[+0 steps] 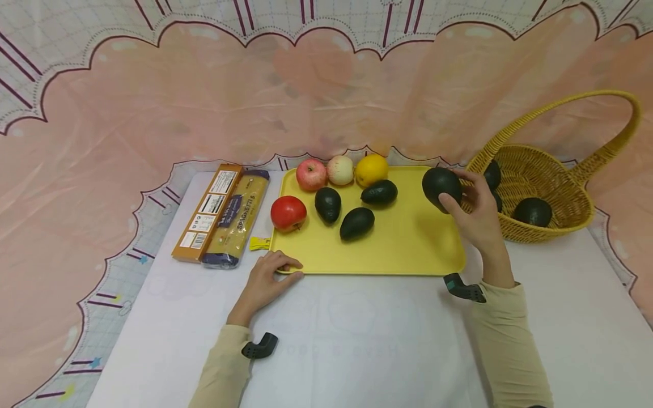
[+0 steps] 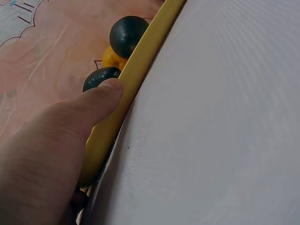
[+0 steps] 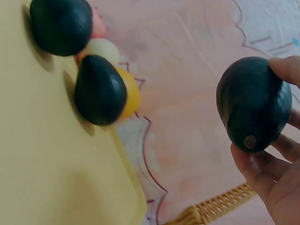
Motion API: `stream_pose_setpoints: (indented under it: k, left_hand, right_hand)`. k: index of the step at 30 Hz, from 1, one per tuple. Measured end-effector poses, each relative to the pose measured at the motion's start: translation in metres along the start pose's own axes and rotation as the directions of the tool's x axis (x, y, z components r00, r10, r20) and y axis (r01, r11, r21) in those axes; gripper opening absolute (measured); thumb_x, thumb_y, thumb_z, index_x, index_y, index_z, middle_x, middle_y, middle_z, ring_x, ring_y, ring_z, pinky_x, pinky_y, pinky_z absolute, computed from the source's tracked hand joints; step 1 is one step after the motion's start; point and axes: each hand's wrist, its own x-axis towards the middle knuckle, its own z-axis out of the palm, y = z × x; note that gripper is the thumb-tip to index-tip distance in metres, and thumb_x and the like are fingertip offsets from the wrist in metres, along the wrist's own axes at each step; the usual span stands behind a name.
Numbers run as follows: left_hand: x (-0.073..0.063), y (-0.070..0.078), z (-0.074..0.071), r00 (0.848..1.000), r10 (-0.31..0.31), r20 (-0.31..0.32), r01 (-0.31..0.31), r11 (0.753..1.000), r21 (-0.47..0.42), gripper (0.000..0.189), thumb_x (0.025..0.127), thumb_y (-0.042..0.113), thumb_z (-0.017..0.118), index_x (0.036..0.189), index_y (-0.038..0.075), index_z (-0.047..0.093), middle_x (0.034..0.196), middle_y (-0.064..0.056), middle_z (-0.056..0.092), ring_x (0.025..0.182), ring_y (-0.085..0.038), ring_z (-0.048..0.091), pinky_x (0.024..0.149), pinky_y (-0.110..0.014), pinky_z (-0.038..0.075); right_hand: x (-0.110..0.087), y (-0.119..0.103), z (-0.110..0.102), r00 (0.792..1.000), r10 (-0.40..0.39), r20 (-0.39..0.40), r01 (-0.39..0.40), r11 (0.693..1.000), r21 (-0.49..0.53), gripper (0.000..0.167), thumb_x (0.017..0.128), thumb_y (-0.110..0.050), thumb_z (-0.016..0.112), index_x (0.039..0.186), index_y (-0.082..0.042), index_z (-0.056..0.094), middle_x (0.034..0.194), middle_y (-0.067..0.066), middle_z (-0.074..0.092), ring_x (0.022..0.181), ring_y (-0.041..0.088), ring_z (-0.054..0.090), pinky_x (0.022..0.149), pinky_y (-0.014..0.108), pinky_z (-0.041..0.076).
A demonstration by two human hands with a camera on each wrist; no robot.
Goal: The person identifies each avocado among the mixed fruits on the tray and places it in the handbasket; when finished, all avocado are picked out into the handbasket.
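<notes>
My right hand (image 1: 479,212) holds a dark green avocado (image 1: 441,188) above the right end of the yellow tray (image 1: 408,249), thumb and fingers around its sides. In the right wrist view, the stem end of this avocado (image 3: 253,103) faces the camera. My left hand (image 1: 269,280) grips the tray's near left corner, and the left wrist view has the thumb (image 2: 105,96) lying along the rim. Three more avocados lie on the tray: one left of centre (image 1: 328,205), one nearer the front (image 1: 357,224) and one behind (image 1: 380,193).
A red tomato-like fruit (image 1: 288,213), a pink apple (image 1: 311,174), a pale apple (image 1: 340,170) and a yellow fruit (image 1: 372,170) line the tray's left and back. At right stands a handled wicker basket (image 1: 566,221) holding avocados (image 1: 533,212). Spaghetti (image 1: 237,218) and a brown box (image 1: 207,212) lie left.
</notes>
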Motion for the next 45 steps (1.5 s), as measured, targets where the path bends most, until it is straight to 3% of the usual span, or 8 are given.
stream_pose_setpoints:
  k: [4, 8, 13, 19, 25, 32, 41, 45]
  left_hand:
    - [0.0, -0.001, 0.0, 1.0, 0.002, -0.002, -0.002, 1.0, -0.004, 0.017, 0.082, 0.035, 0.073, 0.098, 0.03, 0.068, 0.089, 0.013, 0.058, 0.084, -0.006, 0.044, 0.077, -0.029, 0.033]
    - [0.0, -0.002, 0.0, 1.0, 0.004, -0.004, -0.004, 1.0, -0.005, 0.017, 0.082, 0.035, 0.072, 0.098, 0.03, 0.068, 0.088, 0.014, 0.058, 0.083, -0.006, 0.044, 0.077, -0.029, 0.032]
    - [0.0, -0.002, 0.0, 1.0, 0.003, -0.001, -0.003, 1.0, -0.005, 0.017, 0.082, 0.036, 0.072, 0.098, 0.031, 0.068, 0.088, 0.014, 0.057, 0.083, -0.006, 0.044, 0.077, -0.029, 0.032]
    - [0.001, -0.002, 0.0, 1.0, 0.001, 0.001, -0.001, 1.0, -0.007, 0.017, 0.082, 0.037, 0.072, 0.098, 0.031, 0.068, 0.088, 0.014, 0.057, 0.084, -0.006, 0.044, 0.076, -0.029, 0.033]
    - [0.0, -0.003, 0.001, 1.0, 0.003, -0.004, -0.003, 1.0, 0.002, 0.017, 0.082, 0.036, 0.072, 0.098, 0.031, 0.068, 0.087, 0.014, 0.057, 0.083, -0.006, 0.043, 0.076, -0.029, 0.032]
    - [0.001, -0.003, 0.002, 1.0, 0.007, -0.004, -0.007, 1.0, -0.004, 0.018, 0.081, 0.037, 0.073, 0.098, 0.031, 0.068, 0.087, 0.014, 0.057, 0.083, -0.006, 0.043, 0.076, -0.029, 0.033]
    - [-0.001, -0.001, 0.001, 1.0, -0.01, -0.001, 0.01, 1.0, 0.002, 0.017, 0.082, 0.037, 0.072, 0.098, 0.031, 0.068, 0.087, 0.014, 0.056, 0.083, -0.006, 0.044, 0.077, -0.029, 0.033]
    - [-0.001, -0.001, 0.001, 1.0, -0.011, -0.006, 0.011, 1.0, -0.004, 0.017, 0.082, 0.037, 0.072, 0.097, 0.032, 0.067, 0.087, 0.014, 0.056, 0.083, -0.006, 0.044, 0.077, -0.03, 0.033]
  right_hand:
    - [0.0, 0.003, -0.009, 0.998, -0.022, -0.052, 0.023, 0.999, 0.027, 0.05, 0.084, 0.003, 0.064, 0.129, 0.008, 0.044, 0.124, -0.007, 0.049, 0.101, -0.002, 0.056, 0.087, 0.012, 0.042]
    - [0.0, 0.008, -0.019, 0.995, 0.002, -0.099, 0.002, 0.999, 0.039, 0.048, 0.084, 0.001, 0.064, 0.129, 0.002, 0.048, 0.12, -0.007, 0.05, 0.1, 0.001, 0.056, 0.087, 0.011, 0.043]
    - [0.001, 0.03, -0.032, 0.985, 0.05, -0.168, -0.041, 0.997, 0.062, 0.048, 0.083, 0.0, 0.065, 0.129, -0.002, 0.05, 0.115, -0.009, 0.053, 0.098, 0.004, 0.057, 0.083, 0.011, 0.044]
    - [0.001, 0.049, -0.048, 0.958, 0.133, -0.253, -0.079, 0.974, 0.212, 0.049, 0.08, 0.002, 0.067, 0.126, -0.005, 0.052, 0.118, -0.001, 0.056, 0.094, 0.008, 0.059, 0.078, 0.011, 0.046]
    - [-0.001, 0.052, -0.059, 0.927, 0.238, -0.29, -0.153, 0.946, 0.285, 0.051, 0.08, -0.001, 0.068, 0.127, -0.01, 0.05, 0.124, 0.003, 0.049, 0.099, 0.011, 0.059, 0.076, 0.01, 0.048]
    - [-0.004, 0.059, -0.072, 0.868, 0.392, -0.306, -0.363, 0.92, 0.148, 0.055, 0.086, -0.013, 0.067, 0.137, -0.02, 0.048, 0.138, -0.001, 0.044, 0.115, 0.012, 0.054, 0.079, 0.008, 0.044]
    - [-0.005, 0.067, -0.082, 0.841, 0.435, -0.322, -0.457, 0.889, 0.009, 0.052, 0.087, -0.019, 0.067, 0.136, -0.026, 0.05, 0.13, -0.006, 0.049, 0.096, -0.002, 0.054, 0.069, 0.003, 0.043]
    - [-0.005, 0.069, -0.086, 0.816, 0.483, -0.317, -0.529, 0.846, -0.071, 0.054, 0.088, -0.027, 0.064, 0.139, -0.029, 0.046, 0.137, -0.003, 0.046, 0.094, -0.006, 0.05, 0.069, 0.002, 0.041]
